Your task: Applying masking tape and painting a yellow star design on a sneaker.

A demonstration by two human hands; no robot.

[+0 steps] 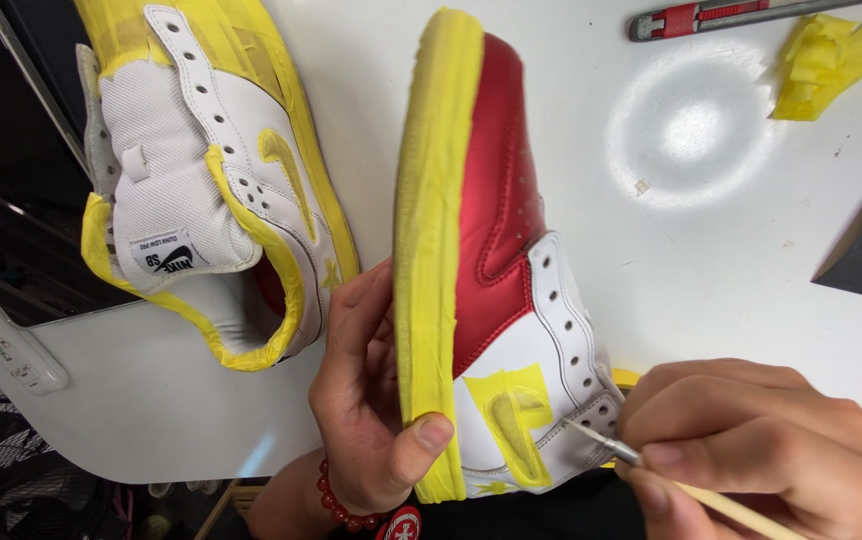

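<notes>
Gripping red shoe (496, 200) | left hand (361, 400) fingers clamped | right hand (751, 450) fingers pinching brush (651, 470)

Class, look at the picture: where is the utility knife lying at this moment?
In the head view, the red and grey utility knife lies on the white table at the top right edge, just left of the crumpled yellow tape and far from both hands.

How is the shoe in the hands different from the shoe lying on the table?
The held shoe has a red-painted side; the lying shoe is white. The left hand grips the held shoe while the right hand puts a thin brush to it; the lying shoe is untouched. Both carry yellow masking tape.
</notes>
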